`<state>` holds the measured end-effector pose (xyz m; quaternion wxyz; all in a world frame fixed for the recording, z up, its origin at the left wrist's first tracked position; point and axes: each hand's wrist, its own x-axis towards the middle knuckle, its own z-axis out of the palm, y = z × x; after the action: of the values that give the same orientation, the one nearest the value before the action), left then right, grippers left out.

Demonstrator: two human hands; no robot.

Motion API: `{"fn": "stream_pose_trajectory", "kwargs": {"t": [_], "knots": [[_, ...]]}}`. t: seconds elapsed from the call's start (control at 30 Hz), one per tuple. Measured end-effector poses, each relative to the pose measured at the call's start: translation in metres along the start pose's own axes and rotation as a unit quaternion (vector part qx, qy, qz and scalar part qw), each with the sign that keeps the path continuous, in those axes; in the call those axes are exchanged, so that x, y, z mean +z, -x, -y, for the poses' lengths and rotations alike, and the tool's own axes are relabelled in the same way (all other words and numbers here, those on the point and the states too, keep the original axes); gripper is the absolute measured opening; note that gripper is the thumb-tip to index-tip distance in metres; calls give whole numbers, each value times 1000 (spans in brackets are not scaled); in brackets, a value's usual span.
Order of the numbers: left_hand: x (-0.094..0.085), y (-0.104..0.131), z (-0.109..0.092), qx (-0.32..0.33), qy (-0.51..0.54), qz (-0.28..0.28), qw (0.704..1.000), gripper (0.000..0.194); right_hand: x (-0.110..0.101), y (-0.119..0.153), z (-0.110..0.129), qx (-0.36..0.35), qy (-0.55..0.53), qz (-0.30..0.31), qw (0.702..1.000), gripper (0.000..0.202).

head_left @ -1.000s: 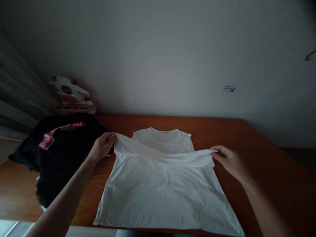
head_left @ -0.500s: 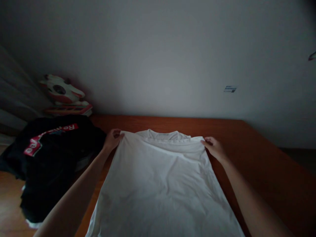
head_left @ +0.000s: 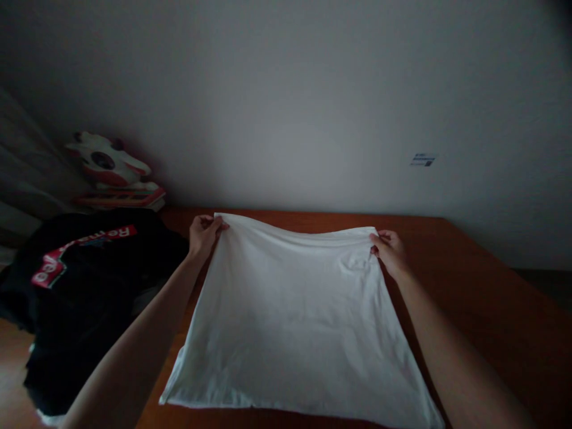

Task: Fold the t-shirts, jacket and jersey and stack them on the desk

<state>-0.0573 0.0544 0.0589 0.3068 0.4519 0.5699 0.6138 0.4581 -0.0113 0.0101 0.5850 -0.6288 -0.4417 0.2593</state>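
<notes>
A white shirt (head_left: 290, 322) is stretched out in front of me, its lower hem lying near the front of the brown wooden table (head_left: 482, 310). My left hand (head_left: 205, 235) pinches the shirt's far left corner between thumb and fingers. At the far right corner, my right hand (head_left: 389, 250) grips the cloth in the same way. The far edge sags slightly between both hands, with soft folds near the right corner. The collar is hidden from view.
Black clothing (head_left: 89, 286) with red-and-white lettering is heaped on the left. Behind it stands a cow-shaped toy (head_left: 109, 161) with a keyboard-like base. A pale wall (head_left: 286, 107) with a small label (head_left: 423, 159) rises behind the table, and a curtain (head_left: 27, 161) hangs at far left.
Both hands have raised the shirt's far edge and moved it away from me. The collar has gone out of sight, and the lower hem has come into view.
</notes>
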Motion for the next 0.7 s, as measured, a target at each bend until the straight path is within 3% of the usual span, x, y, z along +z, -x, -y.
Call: {"fn": "stream_pose_trajectory", "kwargs": {"t": [0.1, 0.17, 0.27, 0.3, 0.37, 0.43, 0.53, 0.6, 0.7], "knots": [[20, -3, 3, 29, -84, 13, 996, 21, 12, -7, -2, -9, 32, 7, 999, 56], [27, 7, 6, 34, -121, 47, 991, 24, 15, -3, -4, -15, 61, 22, 998, 55], [23, 46, 10, 88, -193, 146, 966, 28, 10, 24, -1, -78, 134, 59, 986, 50], [17, 65, 10, 140, -247, 201, 938, 28, 7, 38, 1, -120, 171, 78, 975, 47], [-1, 105, 12, 249, -354, 276, 858, 34, -1, 74, 5, -209, 249, 125, 937, 45], [-26, 143, 16, 295, -408, 299, 810, 41, -11, 113, 6, -238, 298, 171, 908, 45], [-70, 178, 26, 317, -462, 303, 771, 54, -32, 163, -2, -244, 371, 211, 871, 50], [-99, 186, 33, 332, -478, 311, 751, 61, -49, 182, -12, -249, 404, 230, 850, 56], [-129, 191, 38, 341, -491, 299, 744, 67, -70, 198, -20, -247, 439, 209, 838, 61]]}}
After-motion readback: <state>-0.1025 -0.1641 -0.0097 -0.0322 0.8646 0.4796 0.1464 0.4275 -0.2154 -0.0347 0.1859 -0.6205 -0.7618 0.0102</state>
